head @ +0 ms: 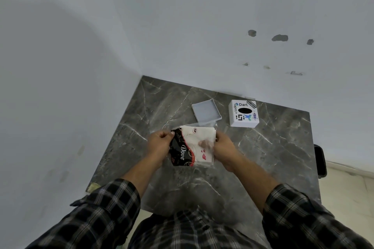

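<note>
A soft pack of tissues point(192, 147) in a clear wrapper, half black with white lettering and half white with red lip prints, is held just above the dark marble table point(263, 157). My left hand point(159, 143) pinches the black left edge of the wrapper. My right hand point(222, 145) grips the white right side, its thumb pressed under the clear film on top of the tissues.
A white cube tissue box point(243, 113) with stickers and a black oval slot stands at the back right. Its flat white lid point(206, 112) lies upturned beside it. White walls close in the table behind and on the left. A black object point(320, 160) hangs off the right edge.
</note>
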